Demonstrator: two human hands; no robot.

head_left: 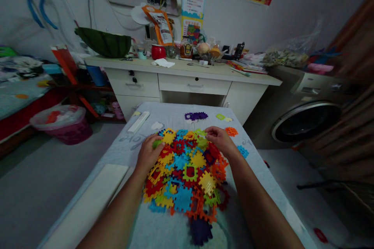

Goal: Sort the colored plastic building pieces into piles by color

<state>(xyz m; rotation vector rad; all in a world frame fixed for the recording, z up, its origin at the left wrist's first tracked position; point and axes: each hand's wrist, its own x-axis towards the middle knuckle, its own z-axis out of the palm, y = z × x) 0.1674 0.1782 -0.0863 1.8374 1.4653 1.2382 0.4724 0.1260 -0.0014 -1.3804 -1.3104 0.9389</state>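
Observation:
A heap of flat, toothed plastic puzzle tiles [187,173] in red, yellow, blue, green and orange lies on the light table [172,114] before me. My left hand [149,153] rests on the heap's left side, fingers curled around a green tile [157,143]. My right hand [219,140] lies on the heap's upper right, its fingers bent down and pinching at a green tile [201,134]. Loose tiles sit apart: purple [196,116], orange [231,131], blue [243,151] and a dark purple one [201,231] near me.
A white bar [139,121] and a white slab [96,192] lie on the table's left. Behind stands a cluttered white desk [181,71] with a halved watermelon [103,42]. A washing machine [304,118] is on the right, a lined bin [60,122] on the left.

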